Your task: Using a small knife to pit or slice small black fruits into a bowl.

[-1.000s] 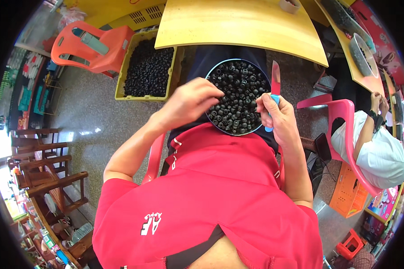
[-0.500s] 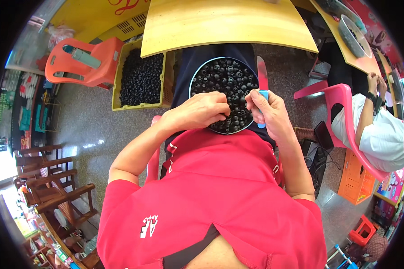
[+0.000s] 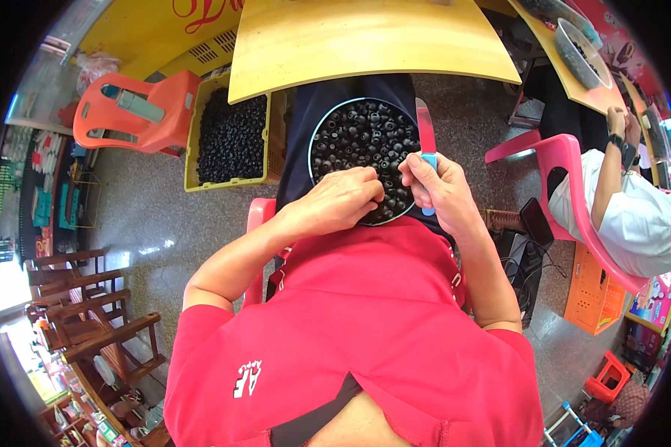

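A round dark bowl (image 3: 317,130) heaped with small black round fruits rests on my lap. My left hand (image 3: 339,201) lies over its near edge, fingers curled around one of the black fruits. My right hand (image 3: 438,186) grips a knife (image 3: 426,134) with a light blue handle, the blade pointing away along the bowl's right rim. The fingertips of both hands meet over the fruits.
A yellow wooden table (image 3: 365,37) stands just beyond the bowl. A yellow crate (image 3: 192,160) of the same black fruits sits on the floor to the left, beside an orange plastic chair (image 3: 164,112). On the right another person (image 3: 634,201) sits on a pink chair (image 3: 566,160).
My left hand has drawn back from the bowl's middle to its near edge, meeting my right hand. The view has shifted, so the bowl and table now appear lower.
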Action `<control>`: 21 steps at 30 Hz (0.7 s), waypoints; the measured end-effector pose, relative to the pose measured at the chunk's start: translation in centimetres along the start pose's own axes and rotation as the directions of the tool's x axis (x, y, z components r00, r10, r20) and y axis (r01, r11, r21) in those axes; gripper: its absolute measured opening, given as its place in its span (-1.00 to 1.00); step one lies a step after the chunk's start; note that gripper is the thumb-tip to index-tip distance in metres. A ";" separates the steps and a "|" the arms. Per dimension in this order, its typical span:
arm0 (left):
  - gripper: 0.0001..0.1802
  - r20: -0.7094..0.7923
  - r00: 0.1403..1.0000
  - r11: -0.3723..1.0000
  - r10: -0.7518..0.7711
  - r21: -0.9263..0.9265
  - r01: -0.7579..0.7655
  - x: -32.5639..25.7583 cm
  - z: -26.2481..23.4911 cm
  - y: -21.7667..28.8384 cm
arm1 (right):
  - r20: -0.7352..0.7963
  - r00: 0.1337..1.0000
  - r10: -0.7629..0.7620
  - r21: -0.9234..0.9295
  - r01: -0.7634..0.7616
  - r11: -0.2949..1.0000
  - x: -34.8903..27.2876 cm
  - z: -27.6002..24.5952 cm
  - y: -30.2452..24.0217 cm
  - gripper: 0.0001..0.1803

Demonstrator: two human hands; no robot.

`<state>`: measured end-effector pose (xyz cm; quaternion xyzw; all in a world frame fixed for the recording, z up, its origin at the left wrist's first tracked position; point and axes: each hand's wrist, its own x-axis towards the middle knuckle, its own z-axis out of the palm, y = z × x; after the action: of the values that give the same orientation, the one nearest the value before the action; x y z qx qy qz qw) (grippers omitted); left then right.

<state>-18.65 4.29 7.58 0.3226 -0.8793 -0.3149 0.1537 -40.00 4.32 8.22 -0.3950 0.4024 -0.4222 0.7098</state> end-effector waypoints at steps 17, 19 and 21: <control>-0.78 -0.152 0.949 0.784 -0.277 -0.606 0.132 -0.3 -1.4 0.2 | -0.098 0.985 -0.145 -0.200 0.123 0.972 -0.2 -1.0 -1.1 -0.81; -0.78 -0.105 0.914 0.516 -0.392 -0.848 0.124 -0.2 -2.1 0.4 | -0.051 0.980 -0.194 -0.282 0.172 0.944 -0.3 0.3 -1.4 -0.84; -0.77 -0.141 0.896 0.459 -0.421 -0.885 0.076 -0.2 -2.3 0.6 | -0.034 0.974 -0.224 -0.275 0.207 0.939 -0.4 1.8 -1.4 -0.84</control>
<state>-17.64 3.72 9.68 0.3781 -0.5038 -0.6688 0.3948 -38.91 4.63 10.28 -0.5156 0.4331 -0.4514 0.5855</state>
